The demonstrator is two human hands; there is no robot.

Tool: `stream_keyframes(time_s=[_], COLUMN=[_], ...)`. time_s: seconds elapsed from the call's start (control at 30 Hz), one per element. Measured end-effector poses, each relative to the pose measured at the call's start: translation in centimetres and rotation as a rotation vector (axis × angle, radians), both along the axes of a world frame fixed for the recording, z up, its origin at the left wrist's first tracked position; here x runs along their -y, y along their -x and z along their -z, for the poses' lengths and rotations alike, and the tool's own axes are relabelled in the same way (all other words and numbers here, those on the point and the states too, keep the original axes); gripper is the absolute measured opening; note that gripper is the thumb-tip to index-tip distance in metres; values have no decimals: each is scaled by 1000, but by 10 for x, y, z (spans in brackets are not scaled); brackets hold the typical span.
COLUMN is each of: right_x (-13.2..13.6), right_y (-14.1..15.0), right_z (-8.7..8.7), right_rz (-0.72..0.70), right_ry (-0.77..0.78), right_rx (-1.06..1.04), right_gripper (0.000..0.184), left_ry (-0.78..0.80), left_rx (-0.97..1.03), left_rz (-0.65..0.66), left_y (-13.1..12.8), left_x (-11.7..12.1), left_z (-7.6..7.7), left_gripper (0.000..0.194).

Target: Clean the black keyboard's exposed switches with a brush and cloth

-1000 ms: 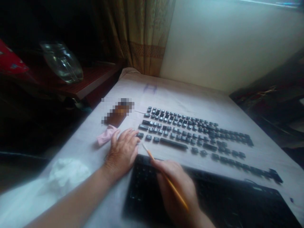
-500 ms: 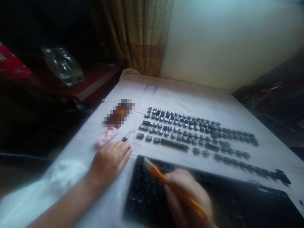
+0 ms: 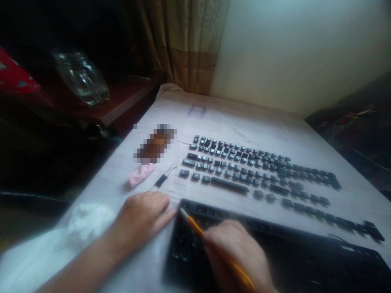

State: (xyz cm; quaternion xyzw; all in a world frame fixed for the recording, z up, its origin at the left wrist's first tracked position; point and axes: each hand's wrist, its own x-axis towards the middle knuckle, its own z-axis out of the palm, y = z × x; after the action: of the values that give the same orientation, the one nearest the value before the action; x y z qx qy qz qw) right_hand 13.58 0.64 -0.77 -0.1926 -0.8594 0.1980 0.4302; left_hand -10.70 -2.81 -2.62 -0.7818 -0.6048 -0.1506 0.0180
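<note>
My right hand [image 3: 235,252] is closed round the orange handle of a paintbrush [image 3: 195,226]. The brush's pale tip is at the upper left corner of a black keyboard [image 3: 305,260], whose keys are off across much of its dark base. My left hand [image 3: 143,211] rests on the cloth, holding nothing that I can see. Its thumb reaches the keyboard's left edge; the other fingers bend downward and partly hide. Just beyond it lies a black binder clip [image 3: 161,180] with wire arms. Loose black keycaps [image 3: 230,185] are laid out in rows behind the keyboard.
A pink cloth piece [image 3: 142,175] and a blurred-out brown item [image 3: 155,144] lie left of the keycaps. White fabric [image 3: 88,221] is beside my left forearm. A glass vessel [image 3: 82,77] stands on a dark red wooden table [image 3: 128,95]. A curtain [image 3: 192,53] hangs behind.
My left hand has come off the binder clip and its thumb now meets the keyboard's edge. The brush tip has shifted left to the keyboard's corner. The view has tilted slightly.
</note>
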Motion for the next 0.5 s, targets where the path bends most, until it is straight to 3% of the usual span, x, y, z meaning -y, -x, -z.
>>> stream_keyframes(time_s=[0.2, 0.37, 0.5], right_x=[0, 1, 1], right_y=[0, -9, -8], right_z=[1, 2, 1], right_rz=[-3, 75, 69], right_ry=[49, 77, 30], right_rx=[-40, -90, -30], right_gripper=[32, 41, 35], left_ry=[166, 201, 210], left_rx=[125, 138, 138], left_rz=[5, -1, -7], left_y=[6, 8, 8], left_x=[1, -1, -1], left_z=[-3, -2, -2], left_gripper=[24, 23, 24])
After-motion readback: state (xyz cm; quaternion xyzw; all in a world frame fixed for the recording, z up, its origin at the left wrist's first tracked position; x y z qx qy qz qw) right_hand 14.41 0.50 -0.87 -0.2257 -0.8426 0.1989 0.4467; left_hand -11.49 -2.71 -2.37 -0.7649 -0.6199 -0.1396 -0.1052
